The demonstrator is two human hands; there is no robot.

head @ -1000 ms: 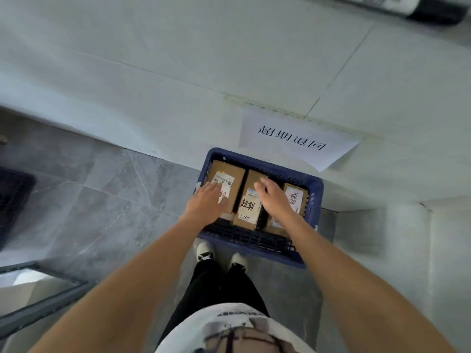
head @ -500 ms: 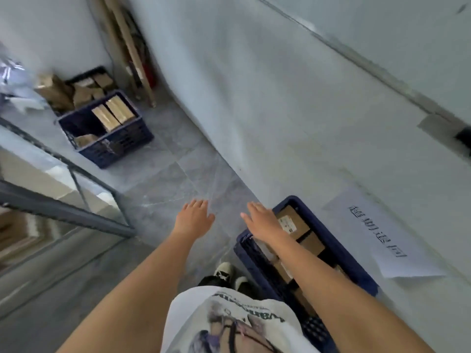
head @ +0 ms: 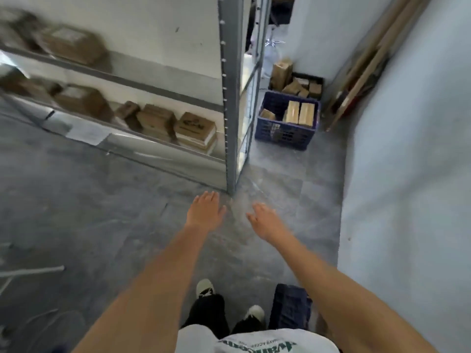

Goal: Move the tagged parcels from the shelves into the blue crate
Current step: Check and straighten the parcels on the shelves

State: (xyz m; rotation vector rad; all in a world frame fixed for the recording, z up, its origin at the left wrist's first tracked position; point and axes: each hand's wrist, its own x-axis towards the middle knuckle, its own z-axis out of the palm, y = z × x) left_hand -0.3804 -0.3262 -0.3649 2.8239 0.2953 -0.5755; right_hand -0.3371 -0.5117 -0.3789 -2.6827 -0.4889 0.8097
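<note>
At the person's feet, a corner of a blue crate (head: 290,308) shows beside the right shoe. Both arms reach forward over the grey floor (head: 102,212): the left hand (head: 205,211) and right hand (head: 263,220) are spread flat and hold nothing. Beyond them, brown parcels (head: 195,129) sit on the metal shelves (head: 230,98). Farther off, another blue crate (head: 288,124) of boxes stands by the wall.

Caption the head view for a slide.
Both hands, left and right, empty, facing shelf of parcels.

Hands (head: 234,215) lifted off parcels; view swung toward shelves (head: 153,138).
</note>
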